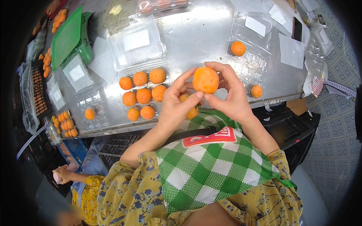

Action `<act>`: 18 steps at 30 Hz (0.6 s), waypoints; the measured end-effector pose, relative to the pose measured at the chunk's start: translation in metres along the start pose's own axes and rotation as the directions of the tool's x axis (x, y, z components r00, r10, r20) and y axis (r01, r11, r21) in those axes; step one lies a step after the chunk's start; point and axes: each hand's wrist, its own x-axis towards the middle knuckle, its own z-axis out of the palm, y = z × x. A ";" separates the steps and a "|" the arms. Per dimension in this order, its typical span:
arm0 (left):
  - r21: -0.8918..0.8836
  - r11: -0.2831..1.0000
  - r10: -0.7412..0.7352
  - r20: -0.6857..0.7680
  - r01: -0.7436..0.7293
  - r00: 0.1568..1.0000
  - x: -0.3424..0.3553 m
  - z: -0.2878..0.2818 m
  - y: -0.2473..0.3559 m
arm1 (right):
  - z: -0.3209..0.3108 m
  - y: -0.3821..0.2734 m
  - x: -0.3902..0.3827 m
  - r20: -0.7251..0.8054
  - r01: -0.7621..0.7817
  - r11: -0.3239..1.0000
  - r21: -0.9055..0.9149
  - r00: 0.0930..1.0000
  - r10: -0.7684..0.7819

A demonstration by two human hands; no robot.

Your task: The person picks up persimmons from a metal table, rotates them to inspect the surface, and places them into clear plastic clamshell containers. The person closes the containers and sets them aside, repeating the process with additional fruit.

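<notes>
Cradling this apricot point(205, 80), left hand point(177, 98) and right hand point(234, 96) both gripping; probably light, bruisable, so I'd pinch its sides gently.

Left hand point(177, 103) kinda hid another fruit point(193, 113) below the raised fruit point(206, 80); the tray point(166, 9) far beyond that got cropped.

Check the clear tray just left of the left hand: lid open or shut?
Open: the lid lies back behind the tray, its orange fruits uncovered.
</notes>
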 end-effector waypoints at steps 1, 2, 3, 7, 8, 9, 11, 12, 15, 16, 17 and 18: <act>0.022 1.000 0.011 -0.001 -0.011 1.000 0.000 0.000 0.001 | 0.000 0.002 -0.001 0.014 -0.021 0.998 0.066 1.000 0.020; 0.044 0.999 0.023 -0.001 -0.023 1.000 0.000 0.001 0.003 | -0.001 0.003 -0.002 0.030 -0.043 0.990 0.131 0.999 0.040; 0.058 0.998 0.031 -0.007 -0.030 1.000 -0.001 0.001 0.004 | -0.001 0.003 -0.002 0.040 -0.070 0.979 0.191 0.997 0.064; 0.090 0.994 0.057 -0.018 -0.055 0.998 -0.002 0.003 0.007 | 0.000 0.000 -0.003 0.057 -0.130 0.933 0.336 0.991 0.118; 0.093 0.994 0.062 -0.018 -0.060 0.998 -0.002 0.004 0.007 | 0.001 -0.002 -0.004 0.054 -0.133 0.927 0.350 0.991 0.122; 0.102 0.993 0.069 -0.017 -0.067 0.997 -0.002 0.003 0.006 | 0.001 -0.004 -0.004 0.052 -0.143 0.923 0.357 0.990 0.133; 0.120 0.990 0.083 -0.014 -0.080 0.996 -0.002 0.003 0.005 | 0.002 -0.009 -0.003 0.050 -0.162 0.914 0.371 0.987 0.155; 0.125 0.988 0.090 -0.014 -0.088 0.996 -0.002 0.003 0.005 | 0.002 -0.012 -0.003 0.051 -0.170 0.909 0.382 0.985 0.163; 0.145 0.984 0.104 -0.013 -0.101 0.994 -0.002 0.002 0.004 | 0.003 -0.015 -0.002 0.055 -0.188 0.889 0.417 0.982 0.182; 0.154 0.983 0.103 -0.012 -0.100 0.995 -0.002 0.003 0.004 | 0.003 -0.015 -0.002 0.055 -0.190 0.882 0.432 0.981 0.184; 0.162 0.982 0.103 -0.011 -0.100 0.995 -0.002 0.003 0.005 | 0.003 -0.015 -0.002 0.055 -0.191 0.874 0.447 0.981 0.187; 0.149 0.984 0.096 -0.014 -0.093 0.995 -0.002 0.003 0.005 | 0.004 -0.015 -0.002 0.056 -0.191 0.874 0.446 0.981 0.186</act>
